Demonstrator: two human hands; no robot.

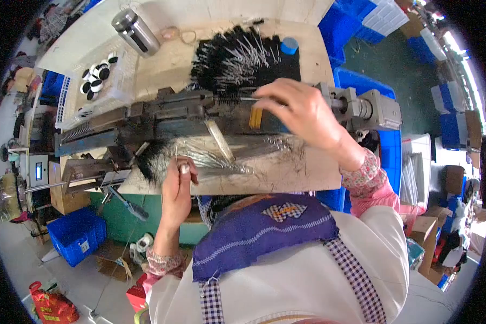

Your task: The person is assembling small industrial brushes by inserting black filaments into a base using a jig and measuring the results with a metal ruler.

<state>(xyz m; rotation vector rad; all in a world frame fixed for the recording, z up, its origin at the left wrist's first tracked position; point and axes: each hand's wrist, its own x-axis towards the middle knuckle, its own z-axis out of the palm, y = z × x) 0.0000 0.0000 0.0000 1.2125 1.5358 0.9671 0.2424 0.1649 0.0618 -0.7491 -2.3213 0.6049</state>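
Note:
A long dark metal machine point(173, 110) lies across the wooden bench. At its middle, my right hand point(305, 110) is closed in a pinch on the silvery stem of a small wire brush point(245, 99), its black bristles toward the machine's left part. Just below those fingers is a yellow block point(255, 117). My left hand point(179, 181) is at the bench's near edge, thumb against curled fingers; what it holds, if anything, is too small to make out. Beside it lie loose bent wires point(213, 159) and a tuft of black bristles point(151, 162).
Behind the machine, a heap of wire brushes point(237, 56) lies on black cloth near a blue round cap point(289, 45). A steel flask point(136, 33) and a white basket point(121, 81) of black-and-white round pieces stand at the far left. Blue crates point(78, 235) flank the bench.

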